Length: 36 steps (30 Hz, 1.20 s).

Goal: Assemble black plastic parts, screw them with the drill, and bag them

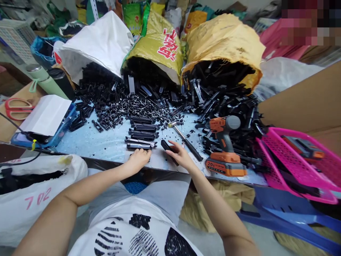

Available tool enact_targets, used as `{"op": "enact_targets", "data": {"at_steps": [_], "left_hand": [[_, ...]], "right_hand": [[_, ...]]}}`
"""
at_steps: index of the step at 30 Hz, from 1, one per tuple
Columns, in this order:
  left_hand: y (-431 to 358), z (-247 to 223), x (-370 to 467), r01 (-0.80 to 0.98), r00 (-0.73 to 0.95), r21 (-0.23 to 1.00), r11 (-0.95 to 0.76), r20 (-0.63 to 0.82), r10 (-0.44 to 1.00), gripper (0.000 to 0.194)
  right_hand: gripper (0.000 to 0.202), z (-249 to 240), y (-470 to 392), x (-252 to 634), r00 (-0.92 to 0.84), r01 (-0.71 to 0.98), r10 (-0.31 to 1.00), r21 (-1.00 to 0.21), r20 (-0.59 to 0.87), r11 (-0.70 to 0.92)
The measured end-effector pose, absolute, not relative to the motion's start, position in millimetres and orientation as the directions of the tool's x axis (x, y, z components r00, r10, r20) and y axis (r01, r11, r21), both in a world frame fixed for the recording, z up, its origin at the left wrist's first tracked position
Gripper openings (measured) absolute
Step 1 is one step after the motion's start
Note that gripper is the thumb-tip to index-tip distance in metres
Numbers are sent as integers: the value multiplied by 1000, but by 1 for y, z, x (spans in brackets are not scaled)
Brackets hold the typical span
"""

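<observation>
My right hand [179, 155] grips a long black plastic part [165, 145] near the table's front edge, thumb and fingers round it. My left hand [139, 160] is closed, its fingertips down at the front of a row of black plastic parts [144, 136]; whatever it may hold is hidden. Those parts lie side by side, stacked away from me. Just right of my right hand lies a hammer [188, 142] with a dark handle, its head pointing away. Behind the row spreads a heap of small black pieces with metal pins [138, 108].
An orange cordless drill [225, 145] stands on its battery at right, beside a pink basket [290, 167]. White [98, 42], green-yellow [157, 46] and tan [223, 42] sacks spill black parts at the back. Red-handled scissors [18, 108] and a blue tray [50, 140] are left.
</observation>
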State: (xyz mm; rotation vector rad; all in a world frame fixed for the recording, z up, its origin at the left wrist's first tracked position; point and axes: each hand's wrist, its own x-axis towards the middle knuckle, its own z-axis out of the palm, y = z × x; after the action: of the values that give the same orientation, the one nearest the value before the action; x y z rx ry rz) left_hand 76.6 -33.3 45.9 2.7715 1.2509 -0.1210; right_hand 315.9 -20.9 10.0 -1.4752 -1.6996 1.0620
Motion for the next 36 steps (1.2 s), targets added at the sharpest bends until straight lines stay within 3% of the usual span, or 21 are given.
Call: {"op": "enact_targets", "data": {"at_steps": [3,5,8,10,12,14,16,19,22,24,27,31,36], "left_hand": [[-33,22,69,754,656,63,-654,-18,755,18],[-34,11,61,728,681,79,-681,27,732,21],[-32,-1,51,727,672,129,-674,67,737,26],[-28,-6,47,756,632,162,-635,72,771,25],[-25,-7,46,774,601,192,-603,77,796,23],[-24,-6,46,776,569,262,-573,101,816,25],[-26,-2,46,744,511,414,-525,153,846,31],[-32,9,46,598,404,674,-433,213,890,37],[-39,21,48,499,304,799,-337,202,931,38],[-42,28,49,504,261,811,-297,185,947,39],[-46,33,47,562,257,775,-289,168,952,40],[-52,38,50,580,275,743,-334,208,939,39],[-60,43,71,541,74,762,-357,379,922,38]], "right_hand": [[64,20,-33,319,-138,153,987,-983,79,100],[61,21,-40,329,-147,130,982,-982,120,139],[42,15,-49,354,-229,410,966,-888,118,206],[32,12,-51,366,-331,625,939,-724,91,291],[34,10,-51,361,-415,748,909,-550,49,371],[40,11,-49,339,-437,775,899,-495,30,393],[43,11,-47,304,-390,704,919,-627,48,332],[50,10,-45,252,-250,380,968,-921,-15,84],[59,10,-44,223,-233,33,963,-991,-136,-132],[61,11,-42,220,-267,-58,952,-984,-148,-169],[58,15,-38,233,-329,2,941,-996,-84,-88],[50,22,-36,248,-399,190,915,-971,60,146],[51,18,-47,232,-305,171,941,-964,143,202]]}}
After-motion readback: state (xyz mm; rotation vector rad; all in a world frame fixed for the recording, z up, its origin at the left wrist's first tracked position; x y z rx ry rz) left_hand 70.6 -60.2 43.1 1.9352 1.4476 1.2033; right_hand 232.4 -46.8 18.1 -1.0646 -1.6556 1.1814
